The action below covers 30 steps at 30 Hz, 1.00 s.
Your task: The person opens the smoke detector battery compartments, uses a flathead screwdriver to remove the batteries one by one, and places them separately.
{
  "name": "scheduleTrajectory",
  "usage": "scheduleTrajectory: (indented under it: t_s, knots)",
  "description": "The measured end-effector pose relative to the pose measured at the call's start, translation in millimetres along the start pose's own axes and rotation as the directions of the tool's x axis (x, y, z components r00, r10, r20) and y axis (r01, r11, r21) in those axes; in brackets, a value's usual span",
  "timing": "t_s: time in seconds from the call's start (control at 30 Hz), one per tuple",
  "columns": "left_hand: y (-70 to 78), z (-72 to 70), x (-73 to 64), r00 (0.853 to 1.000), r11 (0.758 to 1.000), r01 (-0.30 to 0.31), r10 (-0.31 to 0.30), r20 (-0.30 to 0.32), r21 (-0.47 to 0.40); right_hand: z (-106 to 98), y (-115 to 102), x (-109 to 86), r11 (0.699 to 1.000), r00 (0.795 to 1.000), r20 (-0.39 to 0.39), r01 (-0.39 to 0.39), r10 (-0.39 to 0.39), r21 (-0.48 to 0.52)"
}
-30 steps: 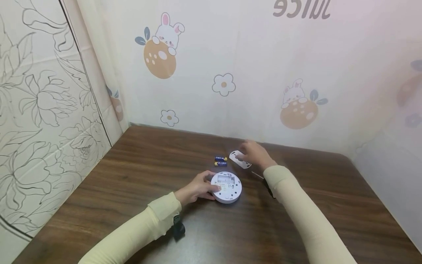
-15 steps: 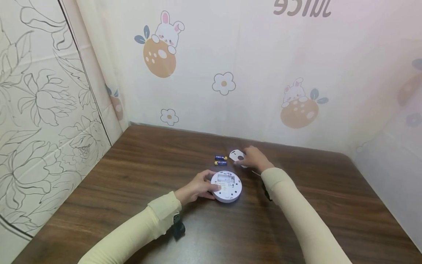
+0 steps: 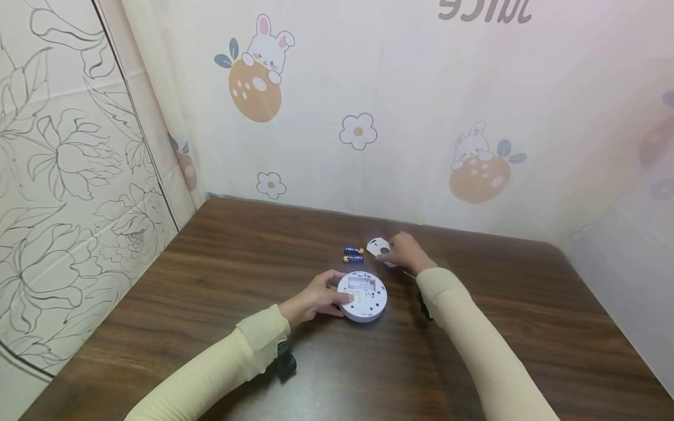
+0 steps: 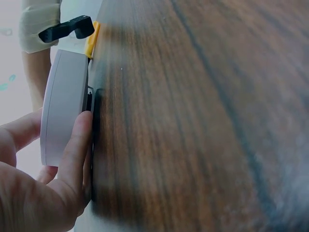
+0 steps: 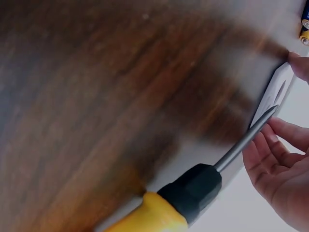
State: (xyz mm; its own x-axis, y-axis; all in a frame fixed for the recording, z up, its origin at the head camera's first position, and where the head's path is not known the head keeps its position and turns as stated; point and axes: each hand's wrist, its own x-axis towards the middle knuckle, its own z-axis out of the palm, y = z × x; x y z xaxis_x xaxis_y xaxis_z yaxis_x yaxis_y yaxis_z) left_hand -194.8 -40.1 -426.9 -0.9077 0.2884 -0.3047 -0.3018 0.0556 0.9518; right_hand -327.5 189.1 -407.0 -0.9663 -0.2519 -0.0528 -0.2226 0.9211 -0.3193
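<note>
My left hand (image 3: 319, 297) grips the left side of a round white device (image 3: 367, 313) that looks like a smoke detector. Its thumb presses on the upper face, and the fingers hold the side and underside in the left wrist view. An uncovered battery compartment (image 3: 362, 284) shows on that face. My right hand (image 3: 406, 252) pinches a flat white mounting plate (image 3: 377, 244) between thumb and fingers, near the table's far side. The hand hides part of the plate. Two blue-and-yellow batteries (image 3: 353, 258) lie side by side, left of the plate.
A screwdriver with a yellow-and-black handle (image 5: 193, 191) lies near my right hand, its shaft (image 5: 246, 140) pointing toward the plate. In the head view my right forearm partly covers it. The brown wooden table (image 3: 221, 257) ends at a printed curtain (image 3: 316, 117).
My right hand has come down onto the plate and shifted slightly right and toward me, now pinching it. My left hand and the round device stay in place.
</note>
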Motion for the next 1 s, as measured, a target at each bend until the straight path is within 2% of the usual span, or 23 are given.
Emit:
scheduleTrajectory:
  t_s: [0.27,0.5,0.7,1.0]
  knots:
    - [-0.6,1.8,-0.1,1.0,1.0,0.011,-0.011,-0.01,-0.002,0,-1,-0.8,0.999,0.999,0.001,-0.035,0.035,0.006]
    - [1.0,3.5,-0.2,1.0,1.0,0.019,-0.019,-0.022,-0.003,1,0,-0.2,1.0,1.0,-0.006,-0.028,0.028,0.007]
    - [4.0,5.5,-1.2,1.0,1.0,0.006,-0.006,-0.022,0.004,-1,1,-2.9,1.0,1.0,-0.026,-0.006,0.007,0.016]
    - [0.3,7.9,-1.4,0.999,0.999,-0.036,0.037,-0.028,0.022,-4,-5,-14.3,0.995,0.994,-0.051,0.101,-0.1,0.02]
